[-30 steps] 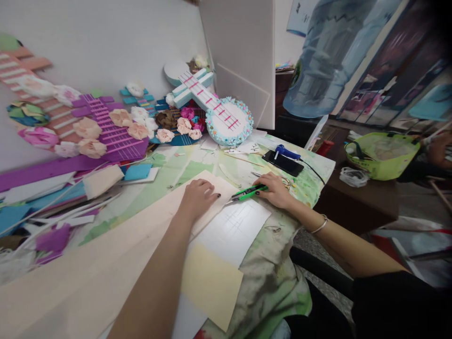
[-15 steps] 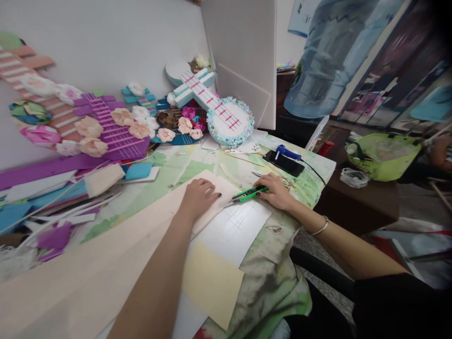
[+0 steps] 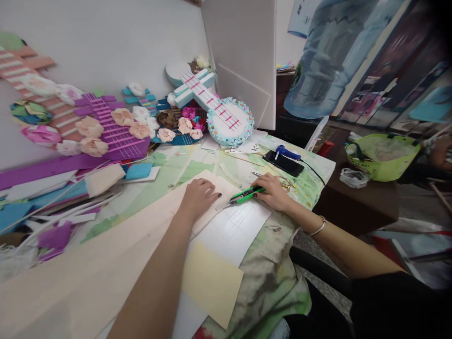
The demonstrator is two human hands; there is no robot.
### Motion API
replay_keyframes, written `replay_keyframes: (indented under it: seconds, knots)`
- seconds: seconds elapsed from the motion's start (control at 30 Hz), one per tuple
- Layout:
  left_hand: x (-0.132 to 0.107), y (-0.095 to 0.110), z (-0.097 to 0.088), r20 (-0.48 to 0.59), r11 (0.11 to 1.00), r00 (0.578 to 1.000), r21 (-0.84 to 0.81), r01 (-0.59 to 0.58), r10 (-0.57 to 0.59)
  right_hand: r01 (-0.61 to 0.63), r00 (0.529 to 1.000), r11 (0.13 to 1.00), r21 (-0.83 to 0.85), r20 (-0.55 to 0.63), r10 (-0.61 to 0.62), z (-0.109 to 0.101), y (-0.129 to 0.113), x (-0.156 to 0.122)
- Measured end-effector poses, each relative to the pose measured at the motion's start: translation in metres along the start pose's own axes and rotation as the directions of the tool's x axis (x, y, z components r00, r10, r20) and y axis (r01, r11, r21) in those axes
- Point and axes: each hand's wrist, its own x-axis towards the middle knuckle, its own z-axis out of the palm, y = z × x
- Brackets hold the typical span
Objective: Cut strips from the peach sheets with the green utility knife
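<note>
My right hand grips a green utility knife, its tip pointing left at the edge of a long cream sheet. My left hand rests on that sheet, fingers apart and pressing down, just left of the blade. Under the cream sheet lies a white sheet with faint pencil lines, and a pale yellow square of paper overlaps it nearer to me. Scissors with gold handles lie behind my right hand, partly hidden by it.
Decorated model instruments, one a white and blue banjo shape, lean along the wall. Foam and paper scraps pile up at left. A black phone and blue glue gun lie at back right. A green basket stands further right.
The knife has shifted slightly left along the edge of the cream sheet with my right hand. My left hand stays in place.
</note>
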Motion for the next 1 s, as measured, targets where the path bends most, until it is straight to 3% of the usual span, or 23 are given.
replay_keyframes:
  seconds: [1.0]
  knots:
    - [0.0, 0.0, -0.001, 0.002, 1.0, 1.0, -0.022, 0.009, -0.009, 0.006, 1.0, 0.999, 0.039, -0.008, -0.006, 0.007, 0.0, -0.005]
